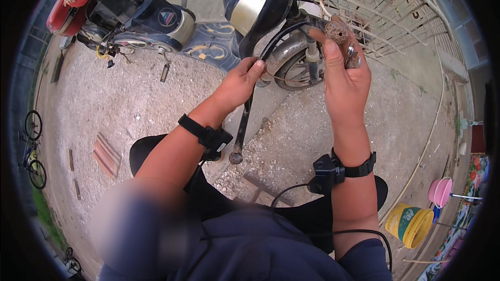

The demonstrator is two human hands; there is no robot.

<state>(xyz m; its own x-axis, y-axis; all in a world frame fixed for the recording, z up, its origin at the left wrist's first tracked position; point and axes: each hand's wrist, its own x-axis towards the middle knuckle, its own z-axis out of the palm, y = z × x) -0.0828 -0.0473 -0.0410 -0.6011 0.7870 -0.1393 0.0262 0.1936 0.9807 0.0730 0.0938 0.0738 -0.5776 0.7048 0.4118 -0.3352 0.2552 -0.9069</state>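
The left grip [240,86] is clenched around a dark rod [242,125], thumb laid over it; the rod's rusty knobbed end points down toward the person. The right grip [348,75] is partly curled, thumb and fingers holding a rusty round piece [337,32]. A shiny metal piece [352,56] sits against those fingers. Both hands are near a spoked wheel [296,73].

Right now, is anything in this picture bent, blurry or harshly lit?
In the head view, the edges curve into a black fisheye border; a pale patch smears the lower left; the left hand and right hand look fairly sharp; that head view's light is soft and even, with no hard shadows on the gravel.
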